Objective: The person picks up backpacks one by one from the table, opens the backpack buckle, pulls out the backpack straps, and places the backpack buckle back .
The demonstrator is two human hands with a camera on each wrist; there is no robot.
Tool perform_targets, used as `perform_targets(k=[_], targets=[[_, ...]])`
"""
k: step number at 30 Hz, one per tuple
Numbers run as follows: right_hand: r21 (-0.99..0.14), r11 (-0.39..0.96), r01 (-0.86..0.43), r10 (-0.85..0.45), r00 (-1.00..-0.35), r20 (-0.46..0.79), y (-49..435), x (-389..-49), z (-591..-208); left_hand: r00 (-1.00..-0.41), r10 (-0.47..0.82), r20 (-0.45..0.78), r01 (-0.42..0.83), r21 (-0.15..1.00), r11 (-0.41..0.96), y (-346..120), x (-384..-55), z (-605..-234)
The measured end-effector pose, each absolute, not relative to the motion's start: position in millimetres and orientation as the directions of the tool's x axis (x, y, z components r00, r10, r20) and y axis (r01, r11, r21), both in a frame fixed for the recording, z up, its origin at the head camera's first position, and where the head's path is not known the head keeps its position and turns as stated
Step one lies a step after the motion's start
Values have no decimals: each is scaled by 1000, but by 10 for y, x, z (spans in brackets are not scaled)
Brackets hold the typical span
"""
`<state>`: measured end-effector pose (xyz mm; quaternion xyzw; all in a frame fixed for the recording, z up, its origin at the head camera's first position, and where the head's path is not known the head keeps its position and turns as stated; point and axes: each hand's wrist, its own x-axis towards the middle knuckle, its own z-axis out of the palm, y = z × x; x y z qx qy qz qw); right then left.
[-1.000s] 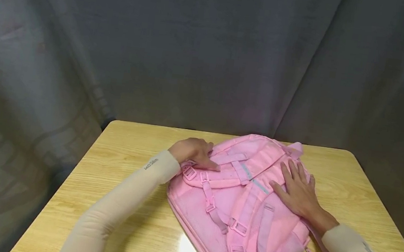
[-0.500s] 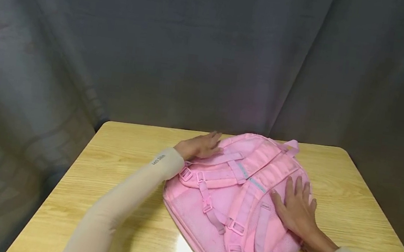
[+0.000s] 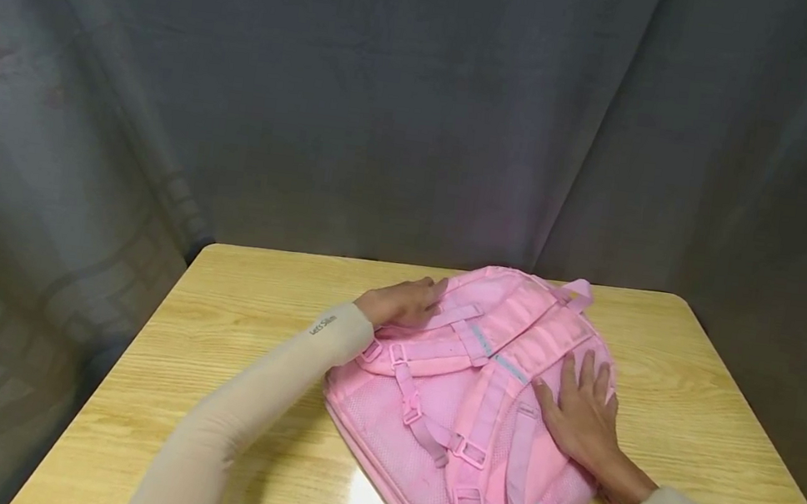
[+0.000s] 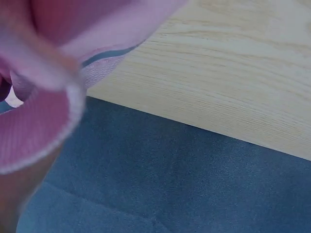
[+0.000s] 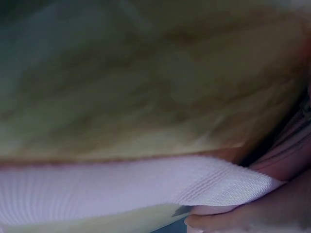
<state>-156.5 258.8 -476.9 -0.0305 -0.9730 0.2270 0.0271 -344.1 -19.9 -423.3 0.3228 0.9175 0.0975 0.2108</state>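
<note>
A pink backpack lies with its shoulder straps upward, tilted on the wooden table. My left hand rests along its upper left edge, fingers extended toward the top. Spread flat on the right side of the back panel is my right hand, thumb beside the right shoulder strap. A buckled chest strap lies across the mesh. In the left wrist view, a blurred pink strap loops close to the camera. A pale strap fills the lower right wrist view, with part of the hand beside it.
The wooden table extends on both sides of the backpack. Dark grey curtains hang behind and beside it. A top carry loop sticks up near the table's back edge.
My left hand has moved from the strap buckle up along the backpack's edge. The right hand has slid down the panel, fingers still spread. The backpack sits slightly further left in view.
</note>
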Motion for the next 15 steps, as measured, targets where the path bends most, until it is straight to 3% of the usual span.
perform_targets(k=[13,14,15], targets=[[-406,913,-43,-23,-998,54,2616,-1716,-4760,-713,567,-412,461,333,823,-330,-3375,-4146],[-403,914,-53,-34,-998,54,2620,-1732,-4756,-717,560,-414,444,349,826,-362,-3351,-4135],[-400,914,-63,-44,-998,55,2623,-1750,-4755,-740,517,-430,338,427,839,-408,-3300,-4127]])
